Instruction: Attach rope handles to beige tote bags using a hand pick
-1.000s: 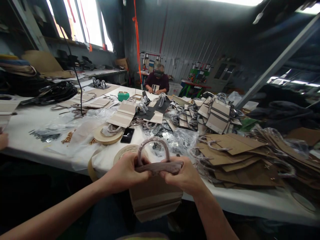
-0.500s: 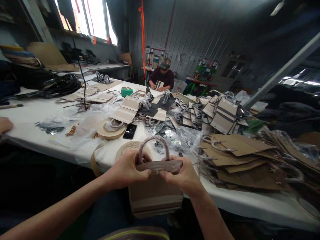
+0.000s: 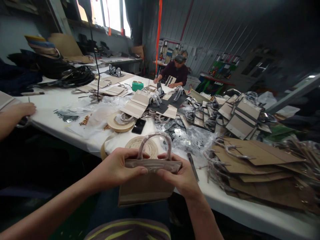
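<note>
I hold a flat tan paper bag [image 3: 146, 188] by its top edge, just in front of the white table [image 3: 250, 213]. My left hand [image 3: 117, 168] grips the left end of the folded top, thumb on the near side. My right hand [image 3: 178, 175] pinches the right end. The bag's looped handle [image 3: 155, 141], wrapped in clear plastic, stands up between my hands. The bag body hangs down over my lap.
Stacks of flat brown bags [image 3: 252, 163] lie right of my hands. Tape rolls [image 3: 145, 146], a black phone [image 3: 139, 126] and crumpled plastic [image 3: 192, 138] sit just beyond. Another person's hand [image 3: 21, 110] rests at the left edge; a seated person [image 3: 176, 70] works at the far end.
The view has swung down and left. My hands and the bag have shifted slightly left and lower, with the grip unchanged. The other person's hand at the left shows more.
</note>
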Action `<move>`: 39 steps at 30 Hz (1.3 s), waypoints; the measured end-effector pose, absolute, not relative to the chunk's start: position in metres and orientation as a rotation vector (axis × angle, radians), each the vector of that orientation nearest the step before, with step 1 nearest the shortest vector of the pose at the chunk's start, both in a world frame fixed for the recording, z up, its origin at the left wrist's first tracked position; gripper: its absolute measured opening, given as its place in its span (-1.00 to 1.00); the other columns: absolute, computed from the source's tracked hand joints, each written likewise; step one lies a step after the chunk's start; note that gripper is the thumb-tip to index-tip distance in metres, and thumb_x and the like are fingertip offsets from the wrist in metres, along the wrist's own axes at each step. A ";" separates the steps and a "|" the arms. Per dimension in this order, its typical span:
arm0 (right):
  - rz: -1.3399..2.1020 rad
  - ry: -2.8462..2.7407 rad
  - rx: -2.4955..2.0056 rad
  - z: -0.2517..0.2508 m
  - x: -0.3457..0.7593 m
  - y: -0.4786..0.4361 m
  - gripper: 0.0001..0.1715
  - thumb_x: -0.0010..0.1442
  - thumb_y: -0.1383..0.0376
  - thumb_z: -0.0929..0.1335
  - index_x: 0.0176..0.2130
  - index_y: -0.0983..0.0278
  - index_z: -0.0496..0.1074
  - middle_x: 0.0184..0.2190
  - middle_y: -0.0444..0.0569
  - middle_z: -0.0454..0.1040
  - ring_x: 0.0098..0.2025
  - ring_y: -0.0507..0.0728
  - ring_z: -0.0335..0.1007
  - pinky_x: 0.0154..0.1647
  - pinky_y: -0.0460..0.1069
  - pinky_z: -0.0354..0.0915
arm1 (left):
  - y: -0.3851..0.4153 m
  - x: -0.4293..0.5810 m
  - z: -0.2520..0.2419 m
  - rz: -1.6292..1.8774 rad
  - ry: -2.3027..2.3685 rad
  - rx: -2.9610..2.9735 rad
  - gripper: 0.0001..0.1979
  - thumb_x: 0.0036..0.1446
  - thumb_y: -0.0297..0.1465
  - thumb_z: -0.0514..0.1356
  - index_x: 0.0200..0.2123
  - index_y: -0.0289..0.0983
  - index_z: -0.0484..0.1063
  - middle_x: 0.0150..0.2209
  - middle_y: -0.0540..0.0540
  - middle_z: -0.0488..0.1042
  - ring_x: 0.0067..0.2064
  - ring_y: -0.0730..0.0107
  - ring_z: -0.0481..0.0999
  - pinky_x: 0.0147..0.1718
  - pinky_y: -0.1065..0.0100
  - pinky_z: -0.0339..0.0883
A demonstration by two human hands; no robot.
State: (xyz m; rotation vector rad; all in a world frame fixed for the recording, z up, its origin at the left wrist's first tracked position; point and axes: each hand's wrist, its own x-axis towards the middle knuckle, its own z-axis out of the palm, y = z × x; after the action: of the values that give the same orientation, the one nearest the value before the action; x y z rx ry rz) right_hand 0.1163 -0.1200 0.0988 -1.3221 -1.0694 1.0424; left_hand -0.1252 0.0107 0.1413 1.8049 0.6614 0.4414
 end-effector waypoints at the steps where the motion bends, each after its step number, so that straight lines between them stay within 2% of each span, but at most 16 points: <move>1: 1.079 -1.080 -1.309 0.095 0.116 -0.118 -0.38 0.15 0.03 0.72 0.09 0.24 0.69 -0.17 0.00 0.72 -0.26 0.13 0.56 -0.23 -0.04 0.45 | 0.014 -0.126 0.140 0.399 0.654 1.764 -0.61 0.21 -0.14 0.50 0.00 -0.26 0.75 -0.14 -0.12 0.76 -0.10 0.01 0.73 -0.16 0.28 0.61; 5: 1.218 -1.076 -1.288 0.069 0.120 -0.119 -0.29 0.16 -0.02 0.72 0.18 0.22 0.69 -0.08 0.02 0.73 -0.11 0.22 0.62 -0.08 0.02 0.50 | 0.024 -0.132 0.118 0.387 0.681 1.700 -0.66 0.18 -0.16 0.49 -0.11 -0.28 0.75 -0.20 -0.12 0.74 -0.15 0.07 0.70 -0.22 0.32 0.55; 12: 1.307 -0.922 -1.300 0.031 0.119 -0.136 -0.41 0.17 -0.06 0.71 0.05 0.22 0.79 -0.10 0.05 0.77 -0.08 0.27 0.65 0.04 0.09 0.49 | 0.021 -0.133 0.084 0.391 0.737 1.652 -0.73 0.16 -0.22 0.47 -0.17 -0.28 0.68 -0.29 -0.06 0.65 -0.27 0.25 0.59 -0.32 0.39 0.40; 18: 1.422 -0.957 -1.252 0.034 0.125 -0.140 -0.44 0.17 -0.11 0.68 -0.10 0.28 0.81 -0.23 0.04 0.75 -0.23 0.21 0.58 -0.12 0.04 0.44 | 0.011 -0.137 0.070 0.371 0.699 1.622 -0.75 0.15 -0.24 0.47 -0.19 -0.27 0.63 -0.26 -0.06 0.64 -0.23 0.23 0.59 -0.26 0.37 0.42; 23: 1.419 -0.980 -1.279 0.032 0.116 -0.137 -0.48 0.28 -0.09 0.64 -0.03 0.27 0.79 -0.11 0.06 0.75 -0.07 0.28 0.62 0.05 0.10 0.47 | 0.009 -0.146 0.058 0.394 0.748 1.524 -0.63 0.14 -0.12 0.51 -0.19 -0.27 0.59 -0.23 -0.10 0.66 -0.20 0.17 0.62 -0.21 0.31 0.50; 26: 1.404 -0.965 -1.266 0.027 0.110 -0.132 -0.49 0.31 -0.08 0.63 -0.01 0.27 0.78 -0.09 0.06 0.75 -0.02 0.31 0.64 0.12 0.13 0.48 | 0.010 -0.151 0.057 0.382 0.820 1.484 -0.53 0.17 0.00 0.49 -0.12 -0.28 0.63 -0.16 -0.17 0.72 -0.11 0.03 0.69 -0.11 0.23 0.59; 29: 1.405 -0.924 -1.234 0.028 0.108 -0.125 -0.43 0.30 -0.05 0.64 0.13 0.24 0.74 -0.01 0.06 0.75 0.07 0.34 0.65 0.21 0.15 0.49 | 0.014 -0.155 0.061 0.372 0.864 1.534 -0.41 0.18 0.03 0.49 0.08 -0.28 0.65 -0.02 -0.23 0.75 0.04 -0.10 0.72 0.06 0.13 0.62; 31: 1.377 -0.899 -1.234 0.035 0.107 -0.116 -0.41 0.28 -0.05 0.65 0.14 0.22 0.73 0.01 0.05 0.76 0.09 0.34 0.66 0.22 0.16 0.50 | 0.020 -0.159 0.066 0.386 0.875 1.590 -0.35 0.18 0.03 0.49 0.18 -0.27 0.62 0.06 -0.23 0.74 0.10 -0.12 0.71 0.13 0.10 0.61; 33: 1.349 -0.871 -1.228 0.042 0.108 -0.103 -0.44 0.26 -0.06 0.66 0.08 0.22 0.74 -0.02 0.06 0.76 0.05 0.33 0.68 0.17 0.15 0.53 | 0.030 -0.160 0.070 0.412 0.880 1.650 -0.34 0.19 0.03 0.47 0.21 -0.26 0.61 0.11 -0.22 0.72 0.14 -0.12 0.69 0.16 0.10 0.59; 36: 1.280 -0.806 -1.223 0.047 0.113 -0.074 -0.45 0.19 -0.06 0.67 0.01 0.23 0.72 -0.15 0.05 0.75 -0.12 0.28 0.67 -0.06 0.09 0.56 | 0.055 -0.153 0.070 0.467 0.946 1.743 -0.30 0.15 0.04 0.48 0.21 -0.27 0.61 0.05 -0.22 0.73 0.07 -0.11 0.70 0.06 0.12 0.61; 38: 1.231 -0.767 -1.274 0.041 0.120 -0.050 -0.46 0.13 -0.03 0.66 -0.04 0.25 0.70 -0.31 -0.01 0.70 -0.32 0.19 0.57 -0.29 0.01 0.47 | 0.077 -0.142 0.063 0.512 1.021 1.804 -0.31 0.14 0.04 0.46 0.19 -0.29 0.61 -0.03 -0.22 0.73 -0.01 -0.09 0.71 0.01 0.11 0.61; 39: 1.220 -0.755 -1.325 0.035 0.123 -0.038 -0.47 0.10 -0.03 0.65 -0.08 0.25 0.68 -0.39 -0.05 0.64 -0.43 0.14 0.46 -0.42 -0.02 0.36 | 0.087 -0.134 0.057 0.531 1.058 1.838 -0.35 0.16 0.01 0.43 0.17 -0.30 0.62 -0.05 -0.21 0.73 -0.04 -0.08 0.71 0.01 0.10 0.60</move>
State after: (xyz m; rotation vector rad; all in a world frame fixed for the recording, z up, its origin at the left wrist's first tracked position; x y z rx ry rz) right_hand 0.1235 -0.0376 0.0348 -1.3254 -0.7549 1.2203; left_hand -0.1345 0.0873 0.0573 1.8382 1.0576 0.5307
